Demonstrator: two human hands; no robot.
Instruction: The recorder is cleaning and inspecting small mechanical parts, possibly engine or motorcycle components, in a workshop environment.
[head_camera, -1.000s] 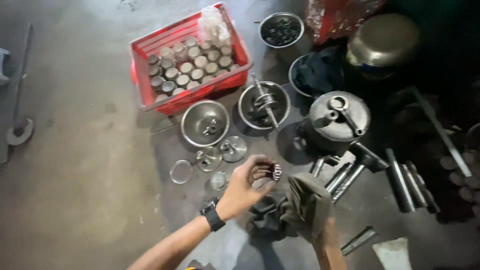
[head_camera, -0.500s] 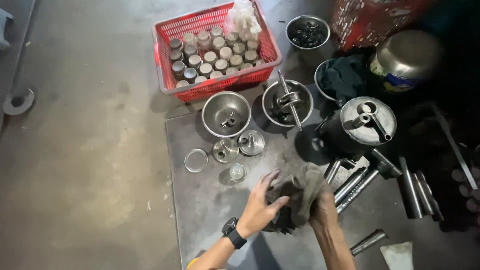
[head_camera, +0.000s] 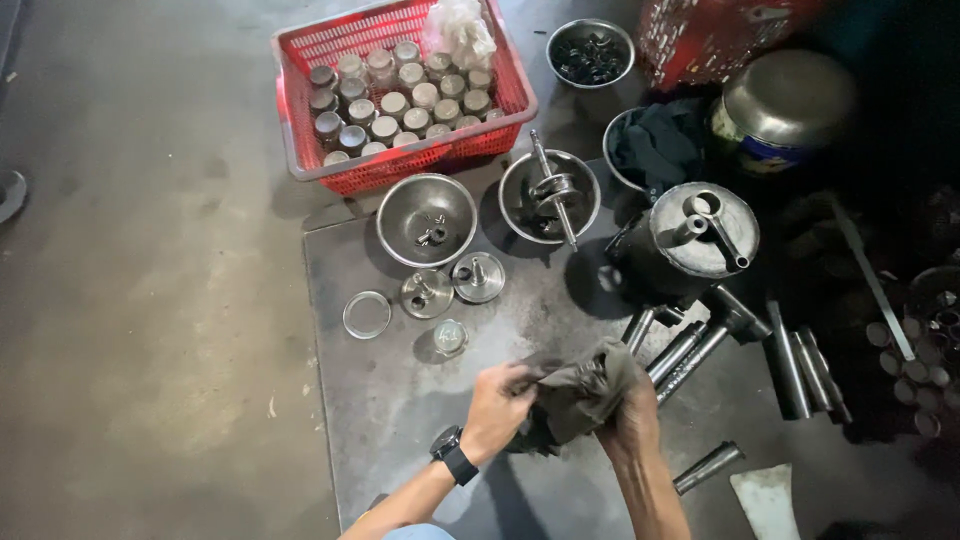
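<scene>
My left hand (head_camera: 497, 408) and my right hand (head_camera: 630, 420) both clutch a dirty grey rag (head_camera: 580, 392) low over a dark metal floor plate (head_camera: 400, 400). The rag is bunched between the two hands; whatever it wraps is hidden. A black watch (head_camera: 455, 458) sits on my left wrist. Just ahead of the hands lie a small round metal part (head_camera: 449, 337), two metal discs with stems (head_camera: 452, 285) and a flat ring (head_camera: 366, 314).
A red basket (head_camera: 300, 150) of several metal cylinders stands at the back. Two steel bowls (head_camera: 427, 220) (head_camera: 549, 196) hold parts. To the right are a dark metal housing (head_camera: 690, 245), several steel rods (head_camera: 700, 350), a bowl with black cloth (head_camera: 655, 140) and a pot (head_camera: 785, 100).
A second ago my left hand held a small ring-shaped part up in the open; it has since come down into the rag, and both hands now grip the rag.
</scene>
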